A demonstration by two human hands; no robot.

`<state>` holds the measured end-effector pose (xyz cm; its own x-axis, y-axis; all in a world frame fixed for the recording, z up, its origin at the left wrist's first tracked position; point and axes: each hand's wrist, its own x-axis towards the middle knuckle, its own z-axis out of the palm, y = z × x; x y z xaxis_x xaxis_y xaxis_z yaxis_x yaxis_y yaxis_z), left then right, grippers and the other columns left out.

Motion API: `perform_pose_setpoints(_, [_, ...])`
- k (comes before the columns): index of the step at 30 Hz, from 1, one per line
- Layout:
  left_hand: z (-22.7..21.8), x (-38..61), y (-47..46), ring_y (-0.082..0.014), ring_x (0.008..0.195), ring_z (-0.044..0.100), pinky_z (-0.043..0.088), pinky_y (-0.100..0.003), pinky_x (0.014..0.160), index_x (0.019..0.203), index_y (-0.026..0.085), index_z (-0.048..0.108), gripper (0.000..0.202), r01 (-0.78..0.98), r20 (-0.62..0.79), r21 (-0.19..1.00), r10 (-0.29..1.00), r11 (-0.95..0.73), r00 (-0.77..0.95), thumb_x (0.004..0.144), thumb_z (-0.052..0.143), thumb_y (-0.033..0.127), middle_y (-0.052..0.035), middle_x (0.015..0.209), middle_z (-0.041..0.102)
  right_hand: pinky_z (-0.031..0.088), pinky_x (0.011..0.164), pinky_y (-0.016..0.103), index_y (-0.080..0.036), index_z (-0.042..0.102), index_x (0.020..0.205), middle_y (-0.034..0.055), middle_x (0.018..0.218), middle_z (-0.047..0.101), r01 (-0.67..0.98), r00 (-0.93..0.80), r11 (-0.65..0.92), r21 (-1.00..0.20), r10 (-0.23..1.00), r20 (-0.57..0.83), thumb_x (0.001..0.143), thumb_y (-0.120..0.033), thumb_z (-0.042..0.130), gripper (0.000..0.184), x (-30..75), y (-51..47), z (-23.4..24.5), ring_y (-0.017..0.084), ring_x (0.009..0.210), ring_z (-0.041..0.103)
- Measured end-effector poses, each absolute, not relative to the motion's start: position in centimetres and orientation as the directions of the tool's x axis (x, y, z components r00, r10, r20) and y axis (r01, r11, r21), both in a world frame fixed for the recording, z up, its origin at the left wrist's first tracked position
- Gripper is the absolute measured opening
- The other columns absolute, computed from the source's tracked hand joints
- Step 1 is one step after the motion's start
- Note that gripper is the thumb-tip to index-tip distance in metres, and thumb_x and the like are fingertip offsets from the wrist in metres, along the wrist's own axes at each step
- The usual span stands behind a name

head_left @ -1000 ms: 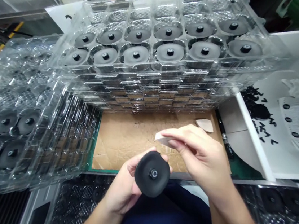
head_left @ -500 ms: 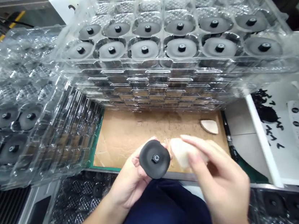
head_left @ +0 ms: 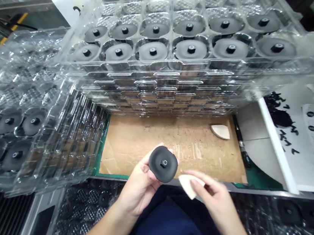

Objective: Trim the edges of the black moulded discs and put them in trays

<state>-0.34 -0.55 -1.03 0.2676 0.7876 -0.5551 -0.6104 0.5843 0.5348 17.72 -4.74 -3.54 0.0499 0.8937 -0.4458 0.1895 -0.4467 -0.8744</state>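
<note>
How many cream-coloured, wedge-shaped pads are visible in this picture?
2. The right hand holds one cream pad; the other pad lies on the cardboard sheet, near its far right corner. More may be hidden behind the stacked clear trays.

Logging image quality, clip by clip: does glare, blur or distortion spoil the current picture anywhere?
Head view: glare streaks the stacked clear trays; head view: the right hand looks slightly blurred, while the black disc in the left hand reads clearly; head view: the sides look stretched, and the top right corner is very dark.
</note>
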Motion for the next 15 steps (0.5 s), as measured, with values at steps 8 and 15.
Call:
perform_pose_setpoints(8, [-0.2, 0.2, -1.0, -0.0162, 0.093, 0.065, 0.05, -0.021, 0.084, 0.107, 0.022, 0.067, 0.045, -0.58, -0.521, 0.575, 0.804, 0.578, 0.285, 0.064, 0.08, 0.029, -0.0033, 0.1, 0.071, 0.049, 0.076, 0.029, -0.014, 0.064, 0.108, 0.0062, 0.091, 0.071, 0.422, -0.163, 0.376, -0.825, 0.927, 0.339, 0.091, -0.015, 0.047, 0.024, 14.2, -1.0, 3.9, 0.016, 0.08, 0.063])
perform_pose_setpoints(15, [-0.3, -0.1, -1.2, -0.0223, 0.094, 0.065, 0.052, -0.028, 0.084, 0.111, 0.021, 0.064, 0.061, -0.51, -0.584, 0.582, 0.762, 0.633, 0.28, 0.055, 0.084, 0.032, -0.0056, 0.101, 0.071, 0.043, 0.068, 0.031, -0.012, 0.065, 0.103, 0.0062, 0.09, 0.071, 0.506, -0.291, 0.443, -0.74, 0.895, 0.337, 0.092, -0.014, 0.042, 0.025, 13.1, 0.2, 3.9, 0.017, 0.076, 0.061])
